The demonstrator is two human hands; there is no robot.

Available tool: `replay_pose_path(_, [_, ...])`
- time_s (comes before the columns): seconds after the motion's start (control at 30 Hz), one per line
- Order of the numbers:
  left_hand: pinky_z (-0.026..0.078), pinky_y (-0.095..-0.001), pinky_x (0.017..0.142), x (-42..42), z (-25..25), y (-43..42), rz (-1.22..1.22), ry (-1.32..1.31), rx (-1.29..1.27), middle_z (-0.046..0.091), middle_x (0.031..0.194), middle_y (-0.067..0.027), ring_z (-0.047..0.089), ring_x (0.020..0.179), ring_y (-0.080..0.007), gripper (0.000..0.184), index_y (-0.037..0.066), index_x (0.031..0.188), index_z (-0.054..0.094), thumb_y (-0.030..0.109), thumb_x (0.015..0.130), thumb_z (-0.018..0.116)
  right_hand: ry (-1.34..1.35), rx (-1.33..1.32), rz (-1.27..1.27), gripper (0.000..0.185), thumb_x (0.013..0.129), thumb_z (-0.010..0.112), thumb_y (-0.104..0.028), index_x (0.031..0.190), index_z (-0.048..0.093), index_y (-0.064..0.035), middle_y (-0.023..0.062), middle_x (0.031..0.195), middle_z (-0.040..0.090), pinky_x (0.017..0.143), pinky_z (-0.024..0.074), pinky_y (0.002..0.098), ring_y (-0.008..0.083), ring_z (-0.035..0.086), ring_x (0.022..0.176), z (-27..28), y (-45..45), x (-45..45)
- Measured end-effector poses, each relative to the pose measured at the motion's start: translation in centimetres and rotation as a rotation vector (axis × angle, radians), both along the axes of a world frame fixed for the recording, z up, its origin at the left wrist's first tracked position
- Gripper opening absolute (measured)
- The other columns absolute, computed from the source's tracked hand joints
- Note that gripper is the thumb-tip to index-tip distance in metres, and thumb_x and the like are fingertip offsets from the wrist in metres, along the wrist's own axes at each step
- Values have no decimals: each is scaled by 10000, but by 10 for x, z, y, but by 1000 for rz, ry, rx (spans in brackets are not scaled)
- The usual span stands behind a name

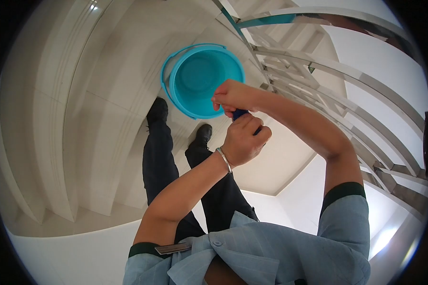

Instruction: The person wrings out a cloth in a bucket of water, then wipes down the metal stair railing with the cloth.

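Observation:
A small dark blue item [240,114] is gripped between my two hands; most of it is hidden, and I cannot make out what it is. My left hand [246,138], with a silver bracelet [224,160] at the wrist, is closed around its lower part. Just above, my right hand [233,97] is closed at its upper end, with the wrist bent. Beyond my hands a turquoise bucket [185,64] stands on the floor, its handle hanging to the left side. My right hand overlaps the bucket's lower right rim in view.
Pale stair steps [57,109] curve down the left side. A metal railing [337,71] runs along the right. My black shoes [159,110] are on the floor just below the bucket in view. White wall [81,256] lies at the lower left.

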State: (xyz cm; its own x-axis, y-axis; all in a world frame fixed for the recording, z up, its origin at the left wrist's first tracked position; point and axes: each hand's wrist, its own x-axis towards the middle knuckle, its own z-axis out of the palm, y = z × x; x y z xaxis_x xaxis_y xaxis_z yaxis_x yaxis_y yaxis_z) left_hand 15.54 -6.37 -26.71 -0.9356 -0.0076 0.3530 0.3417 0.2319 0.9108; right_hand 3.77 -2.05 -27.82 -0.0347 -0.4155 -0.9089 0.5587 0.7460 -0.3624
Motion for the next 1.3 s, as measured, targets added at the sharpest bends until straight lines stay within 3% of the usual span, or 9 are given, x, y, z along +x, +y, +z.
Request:
replay_pose_path(0.27, [454, -333, 619, -1, -9, 5, -13, -26, -134, 508, 708, -56, 538, 684, -230, 201, 93, 706, 534, 46, 562, 667, 127, 42, 169, 245, 855, 495, -172, 742, 573, 31, 55, 514, 484, 442, 395, 289, 139, 490, 454, -10, -4, 1])
replay_pose_path(0.7, [442, -342, 586, -3, -16, 11, -1, -63, -181, 521, 709, -65, 543, 671, -231, 150, 90, 706, 550, 49, 591, 637, 233, 2, 340, 242, 840, 477, -158, 731, 583, 30, 93, 533, 538, 462, 432, 312, 165, 529, 448, -27, -7, 4])
replay_pose_path(0.97, [458, -352, 618, -4, -30, 19, -31, -36, -205, 559, 751, -62, 577, 693, -246, 202, 96, 854, 628, 68, 654, 622, 303, -31, 400, 249, 841, 474, -167, 742, 592, 29, 102, 536, 548, 481, 449, 324, 180, 547, 453, -35, -3, 6])
replay_pose_path(1.3, [455, -386, 617, -7, -42, 28, -69, -68, -213, 596, 745, -80, 605, 710, -249, 158, 80, 881, 633, 134, 735, 611, 439, -25, 508, 252, 830, 468, -166, 720, 588, 26, 116, 547, 555, 493, 479, 347, 206, 580, 483, -51, 1, 10])
